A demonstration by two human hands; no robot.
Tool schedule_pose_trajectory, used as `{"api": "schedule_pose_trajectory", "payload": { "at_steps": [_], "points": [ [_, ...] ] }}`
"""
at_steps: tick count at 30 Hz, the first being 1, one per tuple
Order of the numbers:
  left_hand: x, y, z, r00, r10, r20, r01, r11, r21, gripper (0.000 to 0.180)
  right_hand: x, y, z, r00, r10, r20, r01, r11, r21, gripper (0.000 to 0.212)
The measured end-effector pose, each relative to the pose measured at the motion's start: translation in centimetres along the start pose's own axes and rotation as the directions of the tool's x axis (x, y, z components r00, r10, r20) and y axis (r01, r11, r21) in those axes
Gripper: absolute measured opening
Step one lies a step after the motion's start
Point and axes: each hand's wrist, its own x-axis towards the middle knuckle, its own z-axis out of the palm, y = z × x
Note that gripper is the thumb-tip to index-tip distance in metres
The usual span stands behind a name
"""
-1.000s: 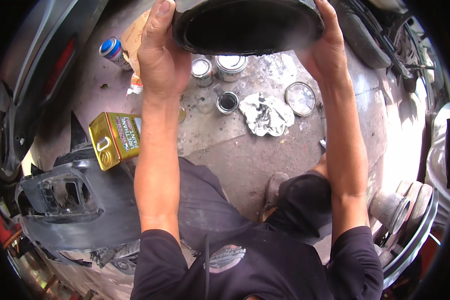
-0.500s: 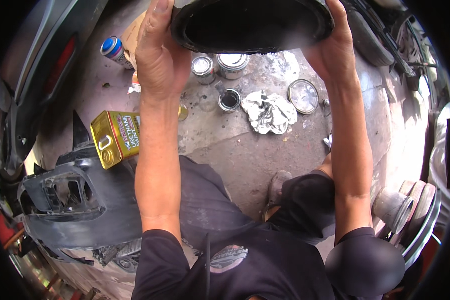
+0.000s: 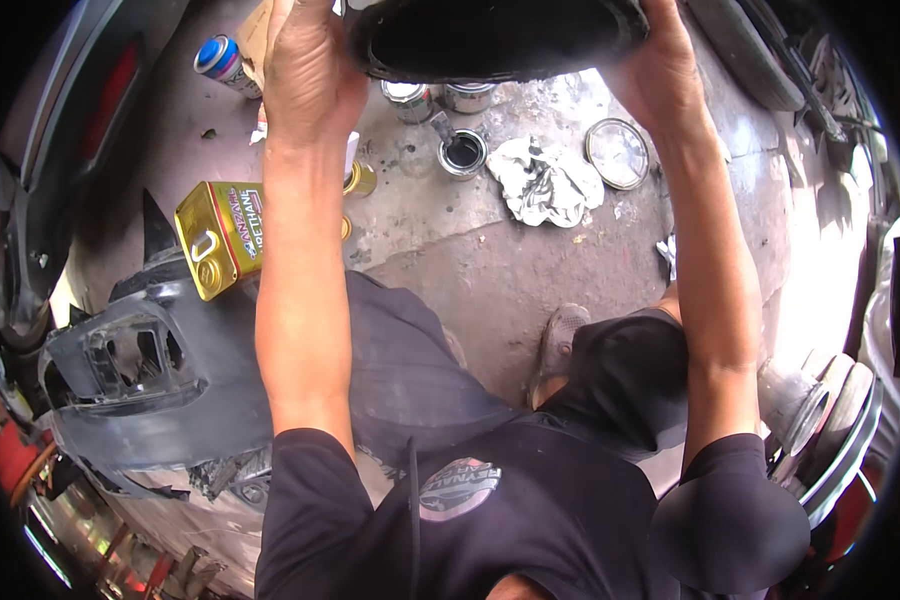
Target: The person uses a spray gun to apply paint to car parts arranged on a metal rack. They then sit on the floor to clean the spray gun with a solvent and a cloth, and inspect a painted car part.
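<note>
A black oval hollow shell [image 3: 500, 76] with a rough rim is held up at the top edge of the view, cut off there, its dark inside facing me. My left hand [image 3: 312, 75] presses against its left end and my right hand [image 3: 662, 85] against its right end. Both hands are partly cut off, and some fingertips are hidden. Beyond and below the shell stands an open can of dark liquid [image 3: 462, 156], with a flat strip sticking out of it. A crumpled white rag [image 3: 545, 185] and a round lid [image 3: 617, 154] lie right of the can.
Two more cans [image 3: 408, 100] stand partly behind the shell. A yellow rectangular tin [image 3: 215, 240] rests on a large dark car bumper [image 3: 170, 400] at my left. A blue-capped can [image 3: 225, 65] lies further off. Wheel-like round parts [image 3: 830, 430] stand at my right, and a tire [image 3: 755, 60] far right.
My hands and the shell have risen slightly toward the top edge. Floor items sit a little higher in the view, while the grip looks the same.
</note>
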Motion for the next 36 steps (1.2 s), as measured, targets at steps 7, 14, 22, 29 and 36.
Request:
{"api": "schedule_pose_trajectory", "payload": {
  "at_steps": [7, 14, 22, 29, 36],
  "points": [
    [-0.7, 0.1, -0.8, 0.987, -0.116, -0.11, 0.116, 0.993, -0.001, 0.048, -0.4, 1.4, -1.7, 0.997, 0.074, 0.003, -0.074, 0.997, 0.032, 0.071],
    [-0.8, 0.9, 2.0, 0.979, -0.027, -0.202, 0.045, 0.995, 0.084, 0.071, 0.1, 0.9, -1.8, 0.991, 0.003, 0.135, -0.002, 1.0, -0.005, 0.085],
    [-1.1, 2.0, 1.1, 0.998, 0.025, -0.056, -0.018, 0.994, 0.111, 0.081, -0.5, -1.3, 0.9, 0.993, -0.019, 0.115, 0.03, 0.995, -0.094, 0.094],
    [-1.4, 2.4, 1.4, 0.997, 0.05, -0.053, -0.041, 0.987, 0.157, 0.079, -0.4, -1.3, 0.7, 0.989, -0.028, 0.146, 0.045, 0.992, -0.118, 0.093],
    [-1.6, 2.2, 1.2, 0.998, 0.039, -0.046, -0.032, 0.989, 0.147, 0.075, -0.9, -1.3, 0.9, 0.985, -0.004, 0.173, 0.023, 0.994, -0.108, 0.091]
  ]
}}
